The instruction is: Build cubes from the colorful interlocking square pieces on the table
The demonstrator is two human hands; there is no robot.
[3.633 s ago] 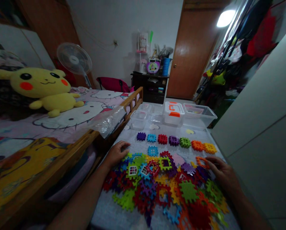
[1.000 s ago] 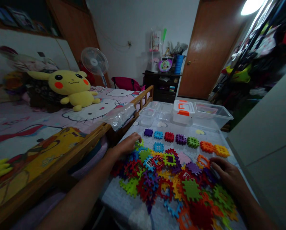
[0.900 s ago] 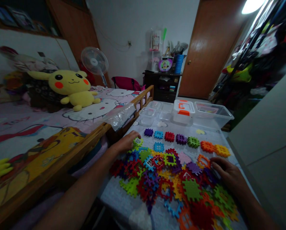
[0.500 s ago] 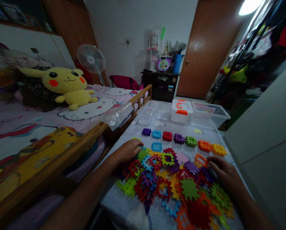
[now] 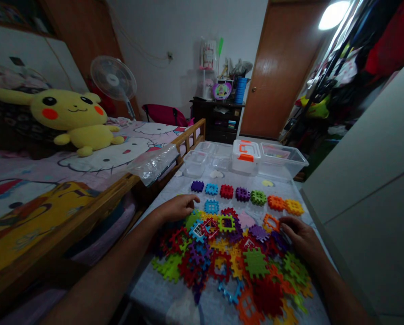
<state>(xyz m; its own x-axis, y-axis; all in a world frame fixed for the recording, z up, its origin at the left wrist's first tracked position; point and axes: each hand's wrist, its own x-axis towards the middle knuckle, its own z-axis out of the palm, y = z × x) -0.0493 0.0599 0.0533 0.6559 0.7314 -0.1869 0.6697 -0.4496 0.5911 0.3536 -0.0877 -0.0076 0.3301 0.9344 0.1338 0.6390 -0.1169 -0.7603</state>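
My left hand (image 5: pixel 179 208) hovers at the left back edge of a pile of toothed plastic building tiles, index finger stretched out and the other fingers curled, with nothing visible in it. Close to its fingertips lies a light-blue window tile (image 5: pixel 211 206). At the pile's right side, the fingertips of my right hand (image 5: pixel 299 232) pinch the right edge of an orange open-frame tile (image 5: pixel 267 220), which looks slightly tilted. A purple tile (image 5: pixel 258 232) and a green square tile (image 5: pixel 256 262) lie near it. Behind the pile runs a row of tiles sorted by colour, including a red stack (image 5: pixel 226 191).
Clear plastic boxes stand at the table's far end, among them a lidded box (image 5: pixel 245 156) with orange clips and an open bin (image 5: pixel 283 158). A wooden bed rail (image 5: pixel 130 183) borders the left side; a white cabinet (image 5: pixel 367 203) stands on the right.
The whole view has shifted, moving the scene leftward. My left hand's index finger now points out more, with the other fingers curled. My right hand stays at the orange tile.
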